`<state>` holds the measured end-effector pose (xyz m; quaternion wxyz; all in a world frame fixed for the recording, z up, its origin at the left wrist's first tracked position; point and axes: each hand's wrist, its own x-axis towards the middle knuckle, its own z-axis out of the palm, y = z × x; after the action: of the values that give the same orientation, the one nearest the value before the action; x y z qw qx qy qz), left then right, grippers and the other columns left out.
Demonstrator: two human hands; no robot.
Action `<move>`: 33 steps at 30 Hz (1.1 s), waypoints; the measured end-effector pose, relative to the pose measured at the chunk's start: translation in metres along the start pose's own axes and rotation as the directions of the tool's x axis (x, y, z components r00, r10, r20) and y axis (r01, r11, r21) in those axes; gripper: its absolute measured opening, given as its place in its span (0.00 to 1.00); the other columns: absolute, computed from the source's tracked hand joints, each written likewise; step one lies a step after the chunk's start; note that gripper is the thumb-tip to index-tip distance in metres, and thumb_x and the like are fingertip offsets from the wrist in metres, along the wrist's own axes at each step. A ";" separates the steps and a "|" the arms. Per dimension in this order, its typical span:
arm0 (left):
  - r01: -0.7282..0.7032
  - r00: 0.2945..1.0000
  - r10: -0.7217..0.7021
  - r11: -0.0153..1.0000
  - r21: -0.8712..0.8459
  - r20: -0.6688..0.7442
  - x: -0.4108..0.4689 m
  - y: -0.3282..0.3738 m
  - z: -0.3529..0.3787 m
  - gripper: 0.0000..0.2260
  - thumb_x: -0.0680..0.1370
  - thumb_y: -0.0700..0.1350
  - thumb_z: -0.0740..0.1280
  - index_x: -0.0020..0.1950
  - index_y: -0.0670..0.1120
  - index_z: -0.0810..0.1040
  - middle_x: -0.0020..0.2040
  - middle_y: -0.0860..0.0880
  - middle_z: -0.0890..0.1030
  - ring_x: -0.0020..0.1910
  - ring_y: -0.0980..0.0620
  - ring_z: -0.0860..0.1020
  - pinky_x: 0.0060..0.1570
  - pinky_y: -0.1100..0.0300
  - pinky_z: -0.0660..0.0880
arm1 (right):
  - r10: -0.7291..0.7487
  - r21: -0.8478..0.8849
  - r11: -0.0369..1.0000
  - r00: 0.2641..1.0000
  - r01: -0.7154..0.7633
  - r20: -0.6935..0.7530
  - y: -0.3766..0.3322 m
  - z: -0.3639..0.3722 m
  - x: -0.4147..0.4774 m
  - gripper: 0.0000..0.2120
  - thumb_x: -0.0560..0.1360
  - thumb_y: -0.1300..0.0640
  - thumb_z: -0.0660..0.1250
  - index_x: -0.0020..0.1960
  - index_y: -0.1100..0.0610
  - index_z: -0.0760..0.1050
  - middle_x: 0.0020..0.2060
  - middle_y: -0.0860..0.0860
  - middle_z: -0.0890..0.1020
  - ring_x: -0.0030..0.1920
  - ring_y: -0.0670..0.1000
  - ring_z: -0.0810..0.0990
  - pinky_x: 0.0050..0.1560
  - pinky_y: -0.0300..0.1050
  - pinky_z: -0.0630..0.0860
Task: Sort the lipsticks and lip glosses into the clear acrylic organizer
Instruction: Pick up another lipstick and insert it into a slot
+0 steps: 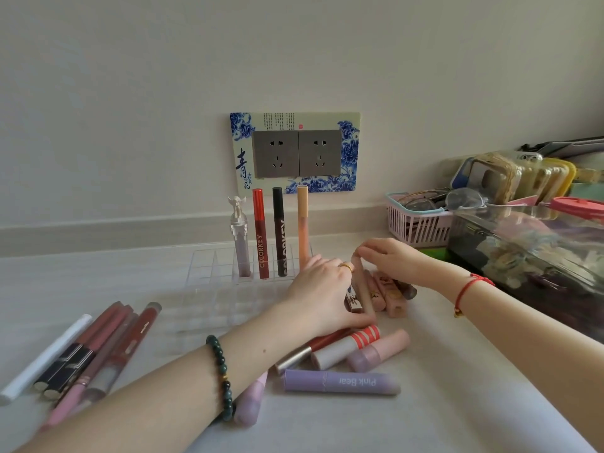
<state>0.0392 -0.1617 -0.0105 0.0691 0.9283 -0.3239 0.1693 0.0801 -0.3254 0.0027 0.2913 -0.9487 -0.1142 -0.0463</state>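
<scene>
Loose tubes lie around your hands: a purple Pink Bear stick [340, 381] nearest you, a striped-cap tube [346, 346] by your left wrist, and long glosses [98, 348] far left. Your left hand [322, 289] blocks the right end of the organizer [212, 273], where four tubes [279, 233] stand at the back. Just right of it, both hands hold a beige tube [361, 286] nearly upright. Your right hand [389, 259] pinches its top, and the left seems to grip its lower end.
</scene>
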 end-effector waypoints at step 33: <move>-0.008 0.933 -0.330 0.372 -0.928 -0.140 -0.051 -0.071 -0.076 0.03 0.72 0.44 0.69 0.43 0.51 0.79 0.41 0.53 0.80 0.37 0.57 0.79 0.41 0.63 0.79 | -0.439 0.313 0.823 0.880 0.475 -0.180 -0.164 -0.047 -0.020 0.10 0.70 0.60 0.70 0.50 0.51 0.78 0.40 0.47 0.83 0.39 0.46 0.83 0.42 0.34 0.78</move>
<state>0.0260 -0.0591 0.0405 0.6345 0.7237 -0.2545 0.0947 0.0198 -0.2234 0.1277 0.4401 -0.8232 -0.3298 -0.1411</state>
